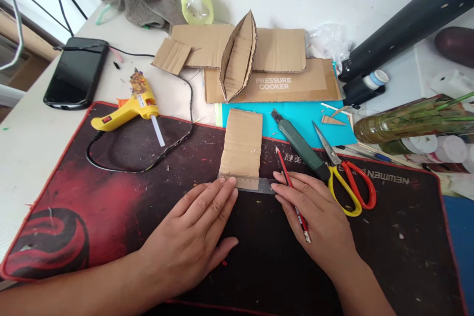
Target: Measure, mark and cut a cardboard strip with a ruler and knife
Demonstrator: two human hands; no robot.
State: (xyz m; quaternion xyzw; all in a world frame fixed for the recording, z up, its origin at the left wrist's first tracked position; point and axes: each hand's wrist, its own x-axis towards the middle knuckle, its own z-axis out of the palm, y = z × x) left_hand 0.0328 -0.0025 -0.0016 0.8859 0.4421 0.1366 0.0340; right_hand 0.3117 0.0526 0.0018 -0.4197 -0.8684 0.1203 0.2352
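Observation:
A small cardboard strip [242, 140] lies on the dark desk mat, with a clear plastic ruler [264, 185] across its near end. My left hand [196, 229] lies flat, fingers stretched out and their tips pressing the ruler's left part. At the ruler's right end, my right hand [314, 212] touches it with its fingertips. A red and black pencil [284, 165] is held between that hand's fingers, its point directed away from me. Beyond the right hand are a green utility knife [301, 143] and scissors [346, 177] with one yellow and one red handle.
A yellow glue gun [128, 111] with its cord lies left, near a black phone [76, 74]. Behind are a leaf-shaped cardboard piece [239, 59] on flat cardboard [311, 81] and a blue sheet [244, 107]. Paint jars and a bottle [388, 121] stand at right.

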